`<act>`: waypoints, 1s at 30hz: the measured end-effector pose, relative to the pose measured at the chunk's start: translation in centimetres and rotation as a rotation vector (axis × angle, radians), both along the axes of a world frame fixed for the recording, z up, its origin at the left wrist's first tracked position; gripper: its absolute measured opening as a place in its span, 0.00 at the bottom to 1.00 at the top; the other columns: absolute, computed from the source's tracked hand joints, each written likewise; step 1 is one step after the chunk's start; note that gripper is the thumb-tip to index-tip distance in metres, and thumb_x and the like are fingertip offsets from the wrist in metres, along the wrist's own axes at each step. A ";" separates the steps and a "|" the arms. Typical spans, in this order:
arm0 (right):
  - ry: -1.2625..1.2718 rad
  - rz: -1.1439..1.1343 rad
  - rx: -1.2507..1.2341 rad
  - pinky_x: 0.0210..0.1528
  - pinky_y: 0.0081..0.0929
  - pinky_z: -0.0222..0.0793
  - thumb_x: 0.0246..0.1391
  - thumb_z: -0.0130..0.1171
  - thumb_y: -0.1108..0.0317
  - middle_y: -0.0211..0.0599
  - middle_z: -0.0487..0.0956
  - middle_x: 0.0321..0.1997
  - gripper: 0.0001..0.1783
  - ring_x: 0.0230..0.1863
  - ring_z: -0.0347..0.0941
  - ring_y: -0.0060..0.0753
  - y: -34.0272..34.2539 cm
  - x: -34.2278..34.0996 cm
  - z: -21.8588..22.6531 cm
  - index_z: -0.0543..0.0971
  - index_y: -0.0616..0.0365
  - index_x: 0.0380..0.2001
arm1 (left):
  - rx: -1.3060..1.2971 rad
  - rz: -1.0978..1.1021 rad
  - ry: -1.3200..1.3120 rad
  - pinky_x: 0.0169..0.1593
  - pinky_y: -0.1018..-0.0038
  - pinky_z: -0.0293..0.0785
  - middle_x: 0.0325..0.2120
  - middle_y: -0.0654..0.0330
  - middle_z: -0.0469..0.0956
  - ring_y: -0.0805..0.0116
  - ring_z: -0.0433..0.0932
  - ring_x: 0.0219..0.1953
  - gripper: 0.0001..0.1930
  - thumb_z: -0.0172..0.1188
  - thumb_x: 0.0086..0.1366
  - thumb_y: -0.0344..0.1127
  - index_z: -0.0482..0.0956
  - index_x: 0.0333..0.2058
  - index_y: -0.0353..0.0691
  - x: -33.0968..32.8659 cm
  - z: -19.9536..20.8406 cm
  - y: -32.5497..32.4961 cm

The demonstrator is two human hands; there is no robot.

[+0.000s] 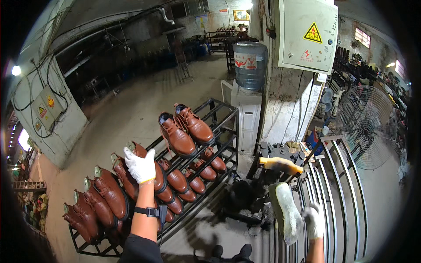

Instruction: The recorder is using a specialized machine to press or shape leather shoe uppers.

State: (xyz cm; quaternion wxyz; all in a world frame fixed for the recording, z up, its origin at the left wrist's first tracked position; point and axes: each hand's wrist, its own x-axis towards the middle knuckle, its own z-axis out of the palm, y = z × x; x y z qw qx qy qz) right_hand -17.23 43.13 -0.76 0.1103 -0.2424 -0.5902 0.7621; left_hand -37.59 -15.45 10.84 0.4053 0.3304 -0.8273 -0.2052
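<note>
My left hand point(140, 165), in a white glove, is over a brown lace-up shoe point(139, 150) on the black rack, hiding part of it. Its thumb stands apart from the fingers; I cannot tell whether it touches the shoe. My right hand point(314, 222), also gloved, is beside a pale, translucent shoe last point(286, 214) above metal bars. Motion smears its fingers, so contact with the last is unclear. Two brown shoes point(179, 136) sit together on the rack's upper right end. More brown shoes point(108, 190) line its left, with pale green pieces inside their tops.
The black metal rack point(237, 131) runs diagonally before me. On the right stand silvery metal bars point(344, 188) and a dark machine with a yellow-orange piece point(280, 165). Beyond are a water dispenser point(247, 115), a pillar with an electrical box point(307, 39) and a large fan point(368, 127).
</note>
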 end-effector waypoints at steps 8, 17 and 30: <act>-0.134 0.481 1.309 0.53 0.48 0.77 0.47 0.68 0.60 0.64 0.78 0.55 0.55 0.51 0.79 0.65 -10.1 -6.6 9.0 0.52 0.66 0.73 | 0.439 0.172 -0.228 0.61 0.56 0.76 0.53 0.33 0.79 0.41 0.80 0.56 0.51 0.79 0.45 0.54 0.70 0.59 0.20 -3.4 -1.4 -5.8; 0.199 0.231 -0.063 0.53 0.35 0.79 0.47 0.67 0.70 0.40 0.83 0.49 0.35 0.47 0.81 0.35 0.3 -0.2 13.0 0.73 0.62 0.61 | 0.949 -0.815 0.480 0.70 0.66 0.59 0.60 0.55 0.74 0.62 0.70 0.62 0.23 0.54 0.74 0.39 0.75 0.61 0.31 0.2 -10.7 -10.0; 0.597 -0.706 -0.484 0.58 0.63 0.77 0.55 0.59 0.64 0.54 0.81 0.49 0.26 0.51 0.80 0.59 9.9 19.8 -0.2 0.74 0.63 0.56 | 2.301 -1.522 -0.374 0.60 0.65 0.71 0.49 0.55 0.81 0.61 0.78 0.53 0.16 0.54 0.72 0.38 0.80 0.51 0.34 -9.0 -32.7 8.6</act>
